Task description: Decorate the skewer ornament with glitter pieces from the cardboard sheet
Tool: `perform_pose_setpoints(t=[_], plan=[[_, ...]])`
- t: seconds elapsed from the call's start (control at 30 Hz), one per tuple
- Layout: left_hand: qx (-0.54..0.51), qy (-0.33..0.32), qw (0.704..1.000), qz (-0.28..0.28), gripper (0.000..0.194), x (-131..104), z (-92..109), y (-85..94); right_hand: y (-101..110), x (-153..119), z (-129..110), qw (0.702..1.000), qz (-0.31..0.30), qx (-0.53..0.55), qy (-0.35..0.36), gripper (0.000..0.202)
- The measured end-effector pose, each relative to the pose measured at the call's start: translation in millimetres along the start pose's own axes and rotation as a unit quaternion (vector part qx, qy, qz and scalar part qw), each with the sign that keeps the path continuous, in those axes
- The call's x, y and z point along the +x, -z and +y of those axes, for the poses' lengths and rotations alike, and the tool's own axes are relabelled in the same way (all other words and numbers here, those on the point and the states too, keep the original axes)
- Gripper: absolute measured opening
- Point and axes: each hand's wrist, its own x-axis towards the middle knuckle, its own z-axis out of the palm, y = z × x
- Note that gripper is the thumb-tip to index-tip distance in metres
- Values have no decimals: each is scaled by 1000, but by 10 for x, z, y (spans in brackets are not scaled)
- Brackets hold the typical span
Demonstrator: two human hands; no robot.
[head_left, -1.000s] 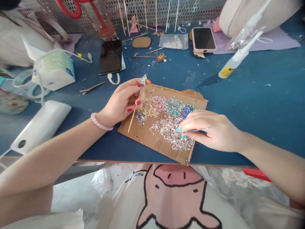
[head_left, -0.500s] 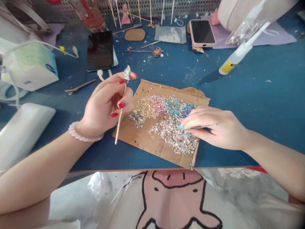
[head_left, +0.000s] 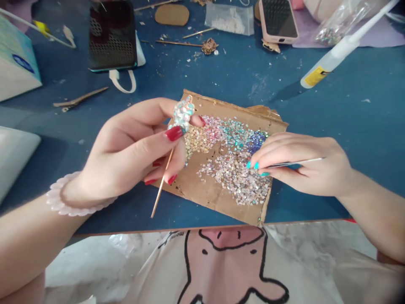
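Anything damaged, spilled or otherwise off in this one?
Two minor things. The cardboard sheet has a ragged flap jutting past its far edge, so it looks torn. White specks lie scattered over the blue tabletop beyond it, like dropped debris. The rhinestones sit loose but roughly grouped by colour, so they don't look spilled.

- A craft worktable, in a home or workshop; which one cannot be told.
- Its blue tabletop (head_left: 332, 114) is littered with specks and scraps.
- Sparkly pieces (head_left: 243, 179) lie grouped by colour on cardboard (head_left: 215, 202) at centre.
- A long-nozzled bottle (head_left: 322, 69) stands upper right, a tissue box (head_left: 19, 59) upper left.
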Motion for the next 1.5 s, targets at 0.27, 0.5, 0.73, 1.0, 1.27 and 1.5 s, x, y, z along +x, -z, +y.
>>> perform_pose_setpoints(t=[0.27,0.5,0.73,1.0,1.27,1.5], plan=[[1,-5,1000,3,24,2,-33,-12,-35,6,-18,1000,-6,15,8,12],[29,4,1000,-4,23,-2,-44,-3,-15,-13,-27,1000,1,4,-2,12],[28,-15,999,-15,27,-4,-53,-11,-20,-11,-9,1000,22,-16,-12,12],[22,3,1000,-12,28,-3,-45,4,-11,-6,-34,1000,3,-9,-4,12],[18,6,1000,-6,26,-8,-47,2,-21,-7,-37,1000,0,-11,-14,15],[32,11,999,-5,24,-6,-52,16,-35,-10,-46,1000,2,-4,-9,13]])
